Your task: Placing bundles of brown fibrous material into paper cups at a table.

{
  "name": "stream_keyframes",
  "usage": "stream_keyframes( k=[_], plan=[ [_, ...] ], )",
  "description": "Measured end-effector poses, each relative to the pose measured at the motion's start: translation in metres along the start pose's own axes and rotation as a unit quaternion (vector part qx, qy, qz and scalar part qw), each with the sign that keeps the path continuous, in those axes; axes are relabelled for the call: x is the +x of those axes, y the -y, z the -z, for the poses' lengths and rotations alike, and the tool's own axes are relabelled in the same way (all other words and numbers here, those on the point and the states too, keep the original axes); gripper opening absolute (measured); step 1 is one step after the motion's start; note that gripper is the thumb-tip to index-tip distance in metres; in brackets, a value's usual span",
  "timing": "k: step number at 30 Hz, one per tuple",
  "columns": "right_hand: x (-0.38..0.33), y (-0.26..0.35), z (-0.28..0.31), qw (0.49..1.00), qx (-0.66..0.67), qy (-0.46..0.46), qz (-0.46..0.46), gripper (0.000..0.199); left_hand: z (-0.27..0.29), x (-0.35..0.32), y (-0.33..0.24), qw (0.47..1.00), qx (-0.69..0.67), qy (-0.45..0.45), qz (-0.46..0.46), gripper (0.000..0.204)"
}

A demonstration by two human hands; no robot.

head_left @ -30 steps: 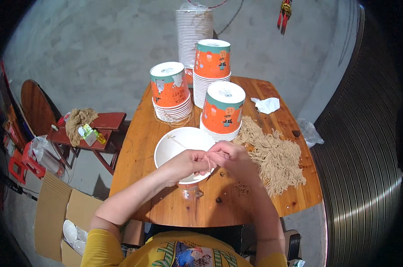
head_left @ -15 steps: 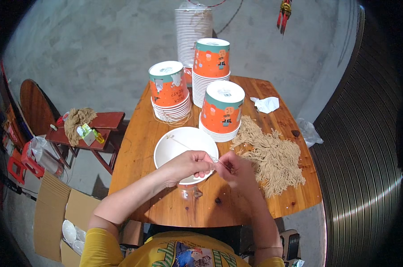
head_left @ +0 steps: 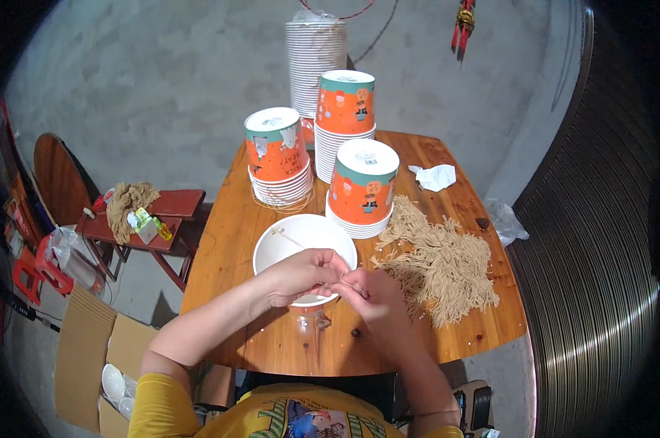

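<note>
Both my hands meet over the near rim of a white round paper bucket (head_left: 271, 248), which stands mouth up on the table with a strip of orange outside showing below. My left hand (head_left: 311, 276) pinches a thin pale cord, fingers curled together. Close against it, my right hand (head_left: 373, 292) is closed on the same cord, its fingertips touching the left's. Inside the bucket lies a thin pale strand (head_left: 290, 236) with a small end piece. What exactly sits between the fingertips is too small to make out.
Stacks of upturned orange and green paper buckets (head_left: 363, 191) stand beyond my hands, with a tall white stack (head_left: 317, 66) behind. A heap of tan cords (head_left: 446, 270) covers the table's right side, near a crumpled tissue (head_left: 435, 177). An open cardboard box (head_left: 89, 358) sits at lower left.
My right hand has shifted slightly left and down, closer to my left hand, and its fingers have turned over the cord. The view has tilted slightly.
</note>
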State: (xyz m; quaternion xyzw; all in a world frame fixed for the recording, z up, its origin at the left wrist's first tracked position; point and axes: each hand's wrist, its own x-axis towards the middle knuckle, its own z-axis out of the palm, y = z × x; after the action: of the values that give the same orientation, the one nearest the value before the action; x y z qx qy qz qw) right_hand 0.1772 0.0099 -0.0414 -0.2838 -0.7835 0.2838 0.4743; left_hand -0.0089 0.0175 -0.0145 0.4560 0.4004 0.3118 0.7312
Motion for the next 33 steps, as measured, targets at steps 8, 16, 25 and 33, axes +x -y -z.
stream_keyframes(
  k=[8, 16, 25, 33],
  plan=[
    [0.006, 0.000, 0.013, 0.975, -0.150, 0.052, 0.157, 0.010, 0.001, 0.000, 0.001, 0.999, -0.012, -0.040, 0.004, 0.018],
    [0.011, 0.000, 0.019, 0.984, -0.079, 0.162, 0.003, 0.017, 0.001, -0.001, -0.002, 0.995, 0.081, -0.053, -0.001, 0.011],
    [0.007, -0.012, 0.019, 0.986, 0.015, 0.128, -0.110, 0.015, 0.006, -0.004, 0.003, 0.997, 0.058, -0.032, -0.033, 0.013],
    [0.015, -0.015, 0.011, 0.966, 0.070, 0.131, -0.213, 0.017, 0.006, -0.005, 0.002, 0.995, 0.045, -0.079, -0.030, 0.014]
  ],
)
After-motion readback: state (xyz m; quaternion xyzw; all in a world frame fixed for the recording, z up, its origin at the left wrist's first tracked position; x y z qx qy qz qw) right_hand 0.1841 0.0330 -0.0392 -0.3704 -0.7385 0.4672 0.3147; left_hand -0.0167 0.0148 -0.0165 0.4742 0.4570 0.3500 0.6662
